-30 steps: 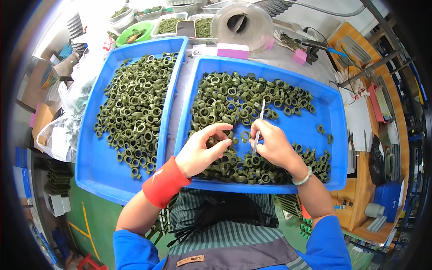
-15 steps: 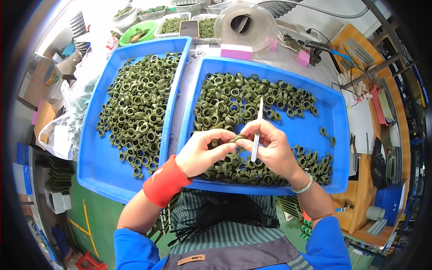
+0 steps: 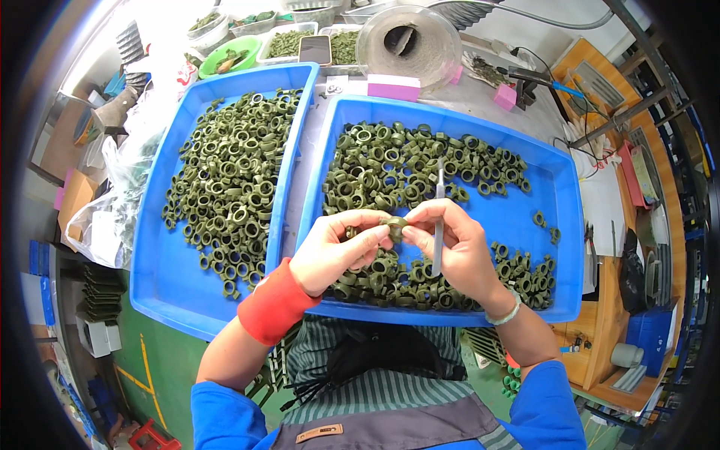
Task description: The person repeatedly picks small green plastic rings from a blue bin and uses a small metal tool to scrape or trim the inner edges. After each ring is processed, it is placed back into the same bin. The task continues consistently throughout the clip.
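Past the striped apron (image 3: 390,405), the left hand (image 3: 341,247), beyond a red wristband (image 3: 277,304), and the right hand (image 3: 454,251) pinch one green ring (image 3: 394,226) between thumbs and fingers, nearly closed; the right also grips a slim metal tool (image 3: 437,262). The ring is over the right blue tray (image 3: 517,214), where loose rings (image 3: 360,180) lie clustered. The left blue tray (image 3: 169,281) bears another heap. Farther off, a phone (image 3: 315,49) sits by clear tubs (image 3: 274,60)

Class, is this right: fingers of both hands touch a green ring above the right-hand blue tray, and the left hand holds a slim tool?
Not quite: the head view shows the slim tool in the right hand, not the left hand. Both hands touch the green ring above that blue tray.
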`<state>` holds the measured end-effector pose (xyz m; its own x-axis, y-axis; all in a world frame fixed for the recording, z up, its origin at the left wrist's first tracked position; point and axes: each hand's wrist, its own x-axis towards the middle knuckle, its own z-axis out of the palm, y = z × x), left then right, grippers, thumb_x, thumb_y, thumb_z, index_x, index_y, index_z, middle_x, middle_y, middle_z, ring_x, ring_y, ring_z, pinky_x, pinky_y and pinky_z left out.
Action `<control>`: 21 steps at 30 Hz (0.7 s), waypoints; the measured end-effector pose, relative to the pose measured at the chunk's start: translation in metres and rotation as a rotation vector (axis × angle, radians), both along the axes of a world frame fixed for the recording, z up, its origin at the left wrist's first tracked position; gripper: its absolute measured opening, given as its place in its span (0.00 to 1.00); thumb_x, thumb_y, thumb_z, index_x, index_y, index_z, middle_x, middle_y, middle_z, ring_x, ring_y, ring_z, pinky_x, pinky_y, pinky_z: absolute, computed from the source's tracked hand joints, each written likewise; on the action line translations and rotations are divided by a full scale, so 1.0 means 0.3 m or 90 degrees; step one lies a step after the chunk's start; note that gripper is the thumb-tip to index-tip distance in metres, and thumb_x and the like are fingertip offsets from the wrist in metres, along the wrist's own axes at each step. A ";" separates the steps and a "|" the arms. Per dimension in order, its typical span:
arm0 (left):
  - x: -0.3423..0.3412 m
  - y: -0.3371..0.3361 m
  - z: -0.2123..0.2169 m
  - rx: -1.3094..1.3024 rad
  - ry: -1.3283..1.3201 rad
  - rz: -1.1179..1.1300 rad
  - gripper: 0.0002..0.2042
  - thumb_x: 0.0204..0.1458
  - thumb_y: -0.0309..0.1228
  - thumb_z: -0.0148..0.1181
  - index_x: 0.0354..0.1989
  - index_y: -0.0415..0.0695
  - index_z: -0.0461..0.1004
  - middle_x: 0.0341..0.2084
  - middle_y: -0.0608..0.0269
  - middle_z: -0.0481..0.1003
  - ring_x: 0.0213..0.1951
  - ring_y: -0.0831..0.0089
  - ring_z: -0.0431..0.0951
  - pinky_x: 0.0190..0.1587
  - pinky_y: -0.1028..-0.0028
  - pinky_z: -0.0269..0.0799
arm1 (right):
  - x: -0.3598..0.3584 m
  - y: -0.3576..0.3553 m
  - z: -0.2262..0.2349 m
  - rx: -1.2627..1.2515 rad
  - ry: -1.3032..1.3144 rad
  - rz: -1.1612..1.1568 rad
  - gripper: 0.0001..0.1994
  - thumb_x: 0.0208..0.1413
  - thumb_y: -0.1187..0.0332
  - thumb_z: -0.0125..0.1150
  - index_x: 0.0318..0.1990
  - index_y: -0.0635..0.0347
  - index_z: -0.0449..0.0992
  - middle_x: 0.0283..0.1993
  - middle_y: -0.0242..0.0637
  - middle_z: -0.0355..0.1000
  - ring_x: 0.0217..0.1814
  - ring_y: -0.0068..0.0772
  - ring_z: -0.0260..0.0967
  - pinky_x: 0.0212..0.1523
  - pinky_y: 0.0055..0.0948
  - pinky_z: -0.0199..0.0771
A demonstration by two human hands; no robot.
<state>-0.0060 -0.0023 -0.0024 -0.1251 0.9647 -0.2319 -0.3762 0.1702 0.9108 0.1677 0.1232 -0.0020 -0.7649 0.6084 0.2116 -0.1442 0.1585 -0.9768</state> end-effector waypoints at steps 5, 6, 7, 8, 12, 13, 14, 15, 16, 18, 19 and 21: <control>0.009 -0.006 0.001 -0.045 -0.089 0.075 0.16 0.61 0.26 0.59 0.57 0.37 0.72 0.38 0.66 0.78 0.33 0.85 0.73 0.29 0.86 0.65 | 0.012 0.010 0.019 0.602 0.009 -0.010 0.12 0.44 0.82 0.65 0.37 0.61 0.76 0.41 0.38 0.78 0.42 0.45 0.76 0.42 0.37 0.79; 0.004 -0.011 0.002 -0.034 -0.103 0.074 0.17 0.59 0.24 0.61 0.57 0.38 0.72 0.39 0.65 0.78 0.34 0.85 0.75 0.31 0.86 0.67 | 0.013 0.006 0.023 0.626 0.011 -0.010 0.12 0.43 0.83 0.65 0.37 0.61 0.76 0.42 0.38 0.78 0.43 0.44 0.76 0.42 0.37 0.79; -0.001 -0.013 -0.001 -0.028 -0.092 0.069 0.17 0.59 0.24 0.61 0.57 0.38 0.72 0.39 0.65 0.78 0.34 0.85 0.75 0.31 0.86 0.67 | 0.014 0.004 0.024 0.650 0.013 -0.009 0.12 0.42 0.83 0.64 0.36 0.61 0.76 0.42 0.37 0.78 0.43 0.44 0.76 0.42 0.37 0.79; -0.007 -0.015 -0.004 -0.023 -0.082 0.065 0.17 0.59 0.24 0.61 0.57 0.38 0.72 0.39 0.65 0.78 0.34 0.85 0.75 0.30 0.86 0.67 | 0.015 0.007 0.011 0.631 0.021 -0.016 0.12 0.41 0.83 0.63 0.36 0.61 0.76 0.43 0.38 0.78 0.44 0.43 0.76 0.42 0.37 0.79; -0.004 -0.013 0.006 -0.027 -0.099 0.069 0.17 0.59 0.23 0.61 0.56 0.39 0.73 0.41 0.64 0.79 0.33 0.85 0.74 0.30 0.86 0.67 | 0.019 0.001 0.010 0.622 0.037 -0.023 0.13 0.43 0.82 0.66 0.38 0.61 0.75 0.45 0.40 0.78 0.43 0.43 0.75 0.41 0.36 0.78; -0.001 -0.011 0.006 -0.018 -0.101 0.073 0.17 0.59 0.24 0.62 0.56 0.38 0.74 0.39 0.65 0.79 0.31 0.86 0.72 0.30 0.85 0.66 | 0.016 -0.008 0.012 0.585 0.052 -0.033 0.14 0.44 0.82 0.67 0.39 0.61 0.75 0.45 0.41 0.78 0.43 0.43 0.75 0.41 0.35 0.78; 0.003 -0.010 0.005 -0.009 -0.103 0.076 0.16 0.58 0.25 0.63 0.55 0.38 0.74 0.37 0.66 0.79 0.29 0.86 0.70 0.29 0.85 0.65 | 0.013 -0.014 0.015 0.548 0.066 -0.043 0.14 0.45 0.82 0.68 0.40 0.61 0.74 0.45 0.41 0.78 0.42 0.43 0.75 0.40 0.35 0.78; 0.004 -0.011 0.002 -0.001 -0.105 0.082 0.17 0.58 0.27 0.63 0.55 0.37 0.75 0.35 0.67 0.79 0.26 0.87 0.68 0.28 0.84 0.65 | 0.007 -0.014 0.018 0.538 0.063 -0.076 0.15 0.46 0.81 0.68 0.41 0.61 0.73 0.46 0.41 0.77 0.42 0.43 0.76 0.39 0.34 0.78; 0.002 -0.013 -0.002 -0.001 -0.096 0.076 0.16 0.58 0.26 0.63 0.55 0.38 0.74 0.37 0.65 0.79 0.28 0.87 0.69 0.29 0.85 0.65 | 0.000 -0.011 0.024 0.527 0.060 -0.108 0.15 0.47 0.81 0.69 0.42 0.60 0.72 0.46 0.41 0.77 0.41 0.42 0.76 0.39 0.33 0.78; -0.002 -0.014 -0.008 0.001 -0.078 0.063 0.16 0.59 0.24 0.61 0.56 0.39 0.73 0.42 0.63 0.79 0.32 0.86 0.73 0.30 0.86 0.66 | 0.002 -0.010 0.026 0.455 0.022 -0.132 0.15 0.51 0.80 0.68 0.43 0.60 0.68 0.47 0.41 0.77 0.40 0.36 0.77 0.38 0.29 0.79; -0.001 -0.011 -0.004 0.002 -0.067 0.063 0.16 0.59 0.24 0.61 0.56 0.40 0.74 0.41 0.64 0.79 0.31 0.87 0.72 0.30 0.86 0.66 | 0.003 -0.006 0.015 0.403 0.021 -0.121 0.15 0.51 0.80 0.68 0.43 0.60 0.69 0.48 0.41 0.77 0.41 0.35 0.77 0.39 0.29 0.79; 0.003 -0.007 0.004 0.004 -0.044 0.064 0.15 0.59 0.24 0.61 0.55 0.40 0.74 0.38 0.66 0.79 0.30 0.87 0.71 0.29 0.86 0.65 | 0.001 0.004 -0.016 0.297 0.020 -0.097 0.15 0.52 0.81 0.68 0.43 0.60 0.69 0.48 0.42 0.77 0.41 0.32 0.77 0.40 0.28 0.79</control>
<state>-0.0051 -0.0044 -0.0011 -0.2057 0.9494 -0.2375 -0.4534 0.1226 0.8828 0.1679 0.1245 -0.0068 -0.6637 0.5478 0.5094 -0.1131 0.5997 -0.7922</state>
